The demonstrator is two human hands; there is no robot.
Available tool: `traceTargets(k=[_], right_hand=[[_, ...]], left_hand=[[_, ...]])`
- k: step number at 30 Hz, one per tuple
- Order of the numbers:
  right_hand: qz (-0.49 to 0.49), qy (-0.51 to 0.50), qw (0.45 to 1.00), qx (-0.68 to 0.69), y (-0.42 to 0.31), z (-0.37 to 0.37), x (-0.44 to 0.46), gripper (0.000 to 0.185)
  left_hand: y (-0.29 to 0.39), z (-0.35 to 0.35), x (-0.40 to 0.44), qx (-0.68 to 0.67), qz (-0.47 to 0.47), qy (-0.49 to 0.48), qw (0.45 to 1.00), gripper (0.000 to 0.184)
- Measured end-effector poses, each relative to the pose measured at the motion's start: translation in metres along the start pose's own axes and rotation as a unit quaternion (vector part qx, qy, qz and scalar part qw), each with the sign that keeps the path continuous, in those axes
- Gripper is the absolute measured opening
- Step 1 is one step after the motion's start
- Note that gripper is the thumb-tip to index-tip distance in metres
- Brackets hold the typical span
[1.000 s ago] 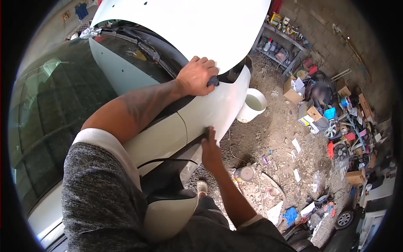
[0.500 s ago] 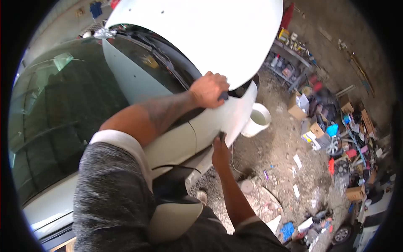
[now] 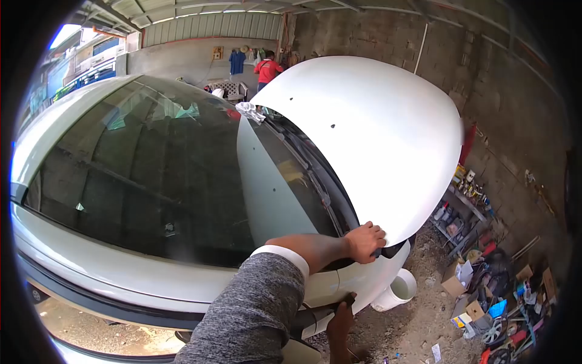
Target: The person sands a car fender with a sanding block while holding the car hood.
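clutching a dark block (image 3: pixel 377 252), the left grip (image 3: pixel 364 242) has it beneath curled fingers (image 3: pixel 377 233).

We look out from a single camera on the wearer's head – forward and steeply down across the windshield (image 3: pixel 139 182) to the white hood (image 3: pixel 370 139). Nearest us, the gray left sleeve (image 3: pixel 257 303) rises from the bottom edge; the left hand (image 3: pixel 364 242) and right hand (image 3: pixel 341 318) sit close, low and right of centre. The block wall (image 3: pixel 515 115) lies farthest (our wide, round field bends its lines).
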State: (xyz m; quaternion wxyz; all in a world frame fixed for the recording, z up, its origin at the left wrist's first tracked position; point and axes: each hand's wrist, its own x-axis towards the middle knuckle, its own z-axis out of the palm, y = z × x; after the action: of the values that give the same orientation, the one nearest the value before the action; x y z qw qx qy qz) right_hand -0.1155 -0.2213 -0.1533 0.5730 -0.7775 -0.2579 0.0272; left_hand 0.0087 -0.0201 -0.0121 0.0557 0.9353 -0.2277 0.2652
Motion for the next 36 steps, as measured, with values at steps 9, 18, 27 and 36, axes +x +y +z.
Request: traceTargets(k=[9,18,27,36], right_hand=[[0.01,-0.019,0.997,0.069,0.089,-0.02,0.046,0.038],[0.08,0.03,0.995,-0.049,0.081,-0.021,0.093,0.053],[0.092,0.003,0.994,-0.063,0.076,-0.025,0.071,0.052],[-0.029,0.009,0.998,-0.046,0.133,-0.048,0.076,0.045]], left_hand=[[-0.001,0.004,0.002,0.012,-0.008,-0.013,1.0,0.04],[0.0,0.008,0.005,0.047,0.002,-0.001,0.999,0.034],[0.001,0.005,0.004,0.03,0.005,0.0,1.0,0.031],[0.0,0.001,0.005,0.031,-0.003,-0.004,1.0,0.037]])
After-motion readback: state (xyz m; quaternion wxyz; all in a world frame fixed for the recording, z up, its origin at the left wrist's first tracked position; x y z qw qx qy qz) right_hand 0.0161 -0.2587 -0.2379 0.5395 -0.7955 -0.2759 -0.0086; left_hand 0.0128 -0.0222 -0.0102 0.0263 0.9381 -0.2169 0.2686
